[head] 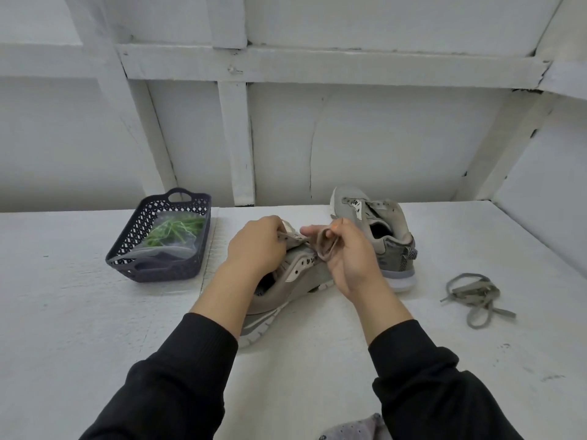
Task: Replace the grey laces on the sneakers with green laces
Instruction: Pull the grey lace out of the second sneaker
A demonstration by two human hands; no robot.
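A grey sneaker (295, 282) lies on the white table in front of me. My left hand (257, 246) grips its upper near the eyelets. My right hand (346, 252) holds a bunch of grey lace (327, 246) looped round its fingers, just right of the shoe's tongue. A second grey sneaker (378, 230) stands behind, without laces. A loose grey lace (473, 295) lies in a heap on the table to the right. Green laces (173, 231) sit in a clear bag inside a dark basket (165, 271) at the left.
The white table (95, 312) runs up to a white panelled wall at the back. A piece of grey perforated fabric (352, 428) shows at the bottom edge. My black sleeves cover both forearms.
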